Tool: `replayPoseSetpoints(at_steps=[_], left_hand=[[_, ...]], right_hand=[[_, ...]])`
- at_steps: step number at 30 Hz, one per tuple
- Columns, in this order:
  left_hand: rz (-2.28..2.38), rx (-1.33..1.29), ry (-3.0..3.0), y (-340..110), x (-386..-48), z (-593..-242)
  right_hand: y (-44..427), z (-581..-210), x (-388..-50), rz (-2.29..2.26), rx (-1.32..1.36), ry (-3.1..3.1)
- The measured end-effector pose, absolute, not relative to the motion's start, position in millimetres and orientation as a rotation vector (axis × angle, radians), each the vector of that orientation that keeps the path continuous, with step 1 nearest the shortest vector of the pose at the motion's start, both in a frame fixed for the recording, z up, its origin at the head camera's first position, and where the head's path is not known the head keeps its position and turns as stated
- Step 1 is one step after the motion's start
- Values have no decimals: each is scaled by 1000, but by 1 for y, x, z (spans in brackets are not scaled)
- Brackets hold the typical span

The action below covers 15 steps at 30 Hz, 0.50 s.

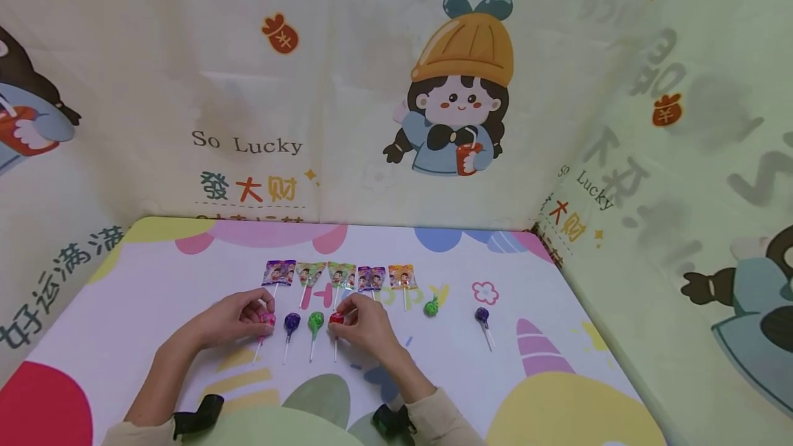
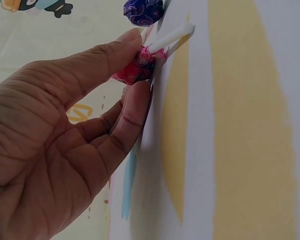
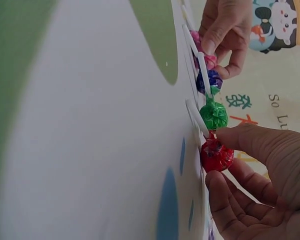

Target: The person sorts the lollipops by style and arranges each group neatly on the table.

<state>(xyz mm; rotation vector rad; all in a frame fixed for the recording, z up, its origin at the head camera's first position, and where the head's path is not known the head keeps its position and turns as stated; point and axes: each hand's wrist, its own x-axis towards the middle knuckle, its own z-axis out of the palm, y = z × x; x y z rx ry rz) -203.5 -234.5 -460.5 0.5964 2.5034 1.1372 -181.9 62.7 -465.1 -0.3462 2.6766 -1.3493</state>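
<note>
In the head view my left hand [image 1: 230, 320] pinches a pink-wrapped lollipop [image 1: 269, 320] by its round head, the white stick pointing toward me. The left wrist view shows thumb and fingertips around the pink wrapper [image 2: 135, 69]. My right hand [image 1: 369, 327] holds a red-wrapped lollipop [image 3: 217, 156] between thumb and fingers, at the right end of the same row. Between the two hands lie a purple lollipop [image 1: 292, 323] and a green lollipop [image 1: 316, 323], sticks toward me and untouched.
Behind the row lie several flat-wrapped lollipops, among them a purple one [image 1: 279, 272] and an orange one [image 1: 401, 277]. Off to the right are another green lollipop [image 1: 431, 305] and a dark purple lollipop [image 1: 482, 317]. Printed cloth walls [image 1: 353, 122] border the patterned table [image 1: 446, 363].
</note>
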Motion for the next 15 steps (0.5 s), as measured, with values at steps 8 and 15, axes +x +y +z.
replayPoseSetpoints(at_steps=[8,15], left_hand=[[1146,616,2505,-238,-202,-463],[1143,590,2511,-236,-201,-462]], right_hand=[[64,-466,-178,-1353,-333,2692],[68,-461,-175,-1365,-360,2706]])
